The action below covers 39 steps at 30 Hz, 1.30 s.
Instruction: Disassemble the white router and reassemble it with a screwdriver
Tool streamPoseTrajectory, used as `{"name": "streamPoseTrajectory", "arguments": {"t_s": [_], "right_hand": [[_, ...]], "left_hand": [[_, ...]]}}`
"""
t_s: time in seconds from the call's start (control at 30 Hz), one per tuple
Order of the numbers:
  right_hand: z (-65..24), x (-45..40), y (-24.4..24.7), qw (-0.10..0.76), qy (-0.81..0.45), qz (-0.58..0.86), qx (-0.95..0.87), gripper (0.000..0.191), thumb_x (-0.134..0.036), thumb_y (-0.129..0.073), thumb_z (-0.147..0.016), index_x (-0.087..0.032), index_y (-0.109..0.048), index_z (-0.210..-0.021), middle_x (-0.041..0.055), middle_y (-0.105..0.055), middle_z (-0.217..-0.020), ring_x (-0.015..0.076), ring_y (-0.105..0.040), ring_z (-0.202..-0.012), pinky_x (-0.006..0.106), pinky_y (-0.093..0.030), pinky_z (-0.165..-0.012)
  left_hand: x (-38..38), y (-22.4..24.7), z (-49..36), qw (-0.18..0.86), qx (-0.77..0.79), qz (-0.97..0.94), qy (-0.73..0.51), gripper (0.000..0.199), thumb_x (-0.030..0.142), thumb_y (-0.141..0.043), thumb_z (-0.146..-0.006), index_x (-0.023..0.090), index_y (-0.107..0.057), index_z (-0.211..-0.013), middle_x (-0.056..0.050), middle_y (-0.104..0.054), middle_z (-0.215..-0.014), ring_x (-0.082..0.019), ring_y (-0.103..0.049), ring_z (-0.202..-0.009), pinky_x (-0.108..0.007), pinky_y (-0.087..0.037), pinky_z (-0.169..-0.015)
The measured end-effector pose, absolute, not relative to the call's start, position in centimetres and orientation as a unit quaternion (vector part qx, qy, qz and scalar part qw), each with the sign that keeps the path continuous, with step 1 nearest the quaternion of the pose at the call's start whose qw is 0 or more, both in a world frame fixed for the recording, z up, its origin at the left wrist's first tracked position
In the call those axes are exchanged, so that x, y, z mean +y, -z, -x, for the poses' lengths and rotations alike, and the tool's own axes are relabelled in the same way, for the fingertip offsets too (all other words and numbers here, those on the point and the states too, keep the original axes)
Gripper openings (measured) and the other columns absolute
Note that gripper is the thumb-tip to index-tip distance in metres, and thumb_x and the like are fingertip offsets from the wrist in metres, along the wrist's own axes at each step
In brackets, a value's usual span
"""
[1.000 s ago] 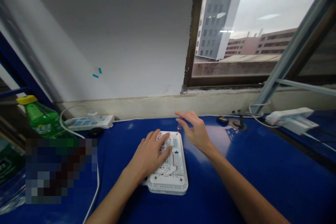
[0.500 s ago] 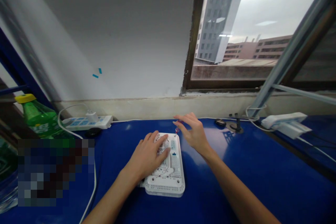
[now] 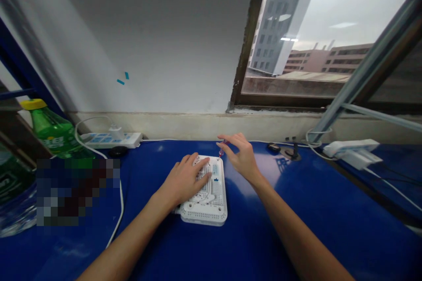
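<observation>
A white perforated device with rounded corners (image 3: pixel 217 193) lies flat on the blue table (image 3: pixel 257 232). My left hand (image 3: pixel 187 180) rests on its left and upper part, fingers spread, covering some of the surface. At the device's upper right corner, my right hand (image 3: pixel 240 153) pinches a small pinkish, see-through screwdriver (image 3: pixel 221 152) between thumb and fingers. The tool stands nearly upright, its tip at the corner hole of the device. A small dark blue piece (image 3: pixel 216 179) shows on the device's face.
A green bottle with a yellow cap (image 3: pixel 54 129) stands at the left. Behind are a white power strip (image 3: pixel 132 139) and a black round object (image 3: pixel 118 151). A white cable (image 3: pixel 121 197) runs down the left. White adapters (image 3: pixel 352 151) and a small black stand (image 3: pixel 292 153) sit right.
The view has shifted slightly, so the device and table appear higher. Both hands keep nearly the same places on and beside the device, the screwdriver still at its corner.
</observation>
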State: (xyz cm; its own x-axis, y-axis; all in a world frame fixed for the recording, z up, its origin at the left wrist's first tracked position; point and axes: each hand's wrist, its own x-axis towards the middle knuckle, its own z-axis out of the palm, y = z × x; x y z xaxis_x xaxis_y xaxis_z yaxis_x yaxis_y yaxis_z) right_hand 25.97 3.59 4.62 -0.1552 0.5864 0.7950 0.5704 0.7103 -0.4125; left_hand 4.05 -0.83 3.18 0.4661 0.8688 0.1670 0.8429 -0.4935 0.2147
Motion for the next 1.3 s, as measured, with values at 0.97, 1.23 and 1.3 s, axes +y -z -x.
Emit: {"name": "streamPoseTrajectory", "arguments": {"t_s": [0.97,1.23,1.3], "right_hand": [[-24.1,4.3,-4.1,0.529,0.013,0.365,-0.766,0.018,-0.032,-0.067,-0.093,-0.020,-0.076,-0.104,0.0044,-0.063,-0.079,0.0206,-0.061,-0.075,0.036,-0.052,-0.077],[-24.1,4.8,-3.3,0.517,-0.058,0.338,-0.784,0.034,-0.022,-0.047,-0.101,-0.022,-0.063,-0.132,0.0078,-0.071,-0.103,0.0193,-0.065,-0.084,0.035,-0.054,-0.082],[-24.1,4.6,-3.4,0.532,-0.045,0.347,-0.771,0.025,-0.025,-0.058,-0.098,-0.022,-0.070,-0.120,0.0048,-0.068,-0.089,0.0187,-0.064,-0.078,0.034,-0.053,-0.079]], "left_hand": [[-0.9,-2.9,-4.0,0.032,0.492,-0.861,-0.126,0.057,0.061,-0.035,-0.102,0.032,-0.046,-0.150,-0.014,-0.047,-0.151,-0.037,-0.046,-0.137,-0.054,-0.044,-0.106],[-0.6,-2.8,-4.1,0.027,0.490,-0.862,-0.125,0.058,0.062,-0.035,-0.102,0.032,-0.047,-0.150,-0.014,-0.046,-0.152,-0.036,-0.045,-0.140,-0.053,-0.043,-0.108],[-0.6,-2.7,-4.1,0.026,0.489,-0.863,-0.126,0.058,0.062,-0.035,-0.102,0.031,-0.048,-0.150,-0.015,-0.046,-0.153,-0.036,-0.045,-0.140,-0.052,-0.043,-0.108]]}}
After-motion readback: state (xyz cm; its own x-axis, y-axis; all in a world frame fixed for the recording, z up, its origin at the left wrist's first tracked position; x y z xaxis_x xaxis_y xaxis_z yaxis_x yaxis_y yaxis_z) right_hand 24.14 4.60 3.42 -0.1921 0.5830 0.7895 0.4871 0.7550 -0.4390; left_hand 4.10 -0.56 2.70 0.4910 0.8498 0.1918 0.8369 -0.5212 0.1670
